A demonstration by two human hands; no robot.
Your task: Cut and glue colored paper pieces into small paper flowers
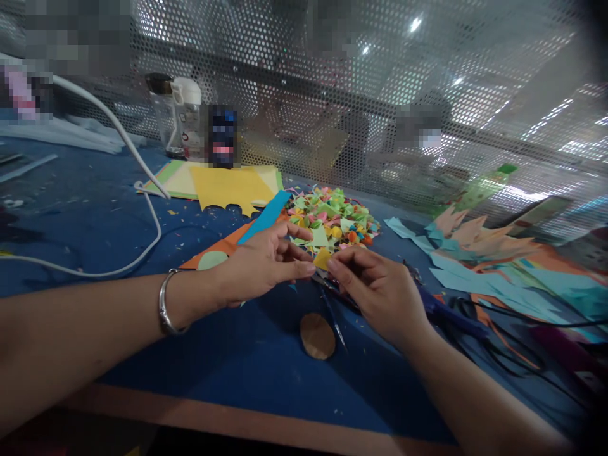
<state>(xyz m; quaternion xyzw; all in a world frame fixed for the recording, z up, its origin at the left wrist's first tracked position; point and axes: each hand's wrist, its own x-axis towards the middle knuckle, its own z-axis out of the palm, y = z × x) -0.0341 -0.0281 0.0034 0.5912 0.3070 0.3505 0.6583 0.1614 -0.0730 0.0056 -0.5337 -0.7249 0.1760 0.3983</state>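
Between the thumb and fingertips of my right hand [387, 294] is a small yellow paper piece [322, 258]. My left hand [259, 263] faces it from the left, fingers apart and slightly curled, its thumb tip close to the yellow piece; whether they touch I cannot tell. Behind both hands rises a heap of small coloured paper pieces [332, 218] in green, pink, yellow and orange. Under my right hand lies a thin pointed metal tool [338, 324], partly hidden. A round brown paper disc [317, 336] rests on the blue table in front of my hands.
Yellow and pale green sheets [232, 183], an orange sheet [209, 248] and a blue strip [263, 217] lie at the left back. A white cable [154, 237] loops at left. Bottles [178, 120] stand by the perforated metal screen [304, 95]. Cut blue paper [494, 288] and black cables [503, 354] spread at right.
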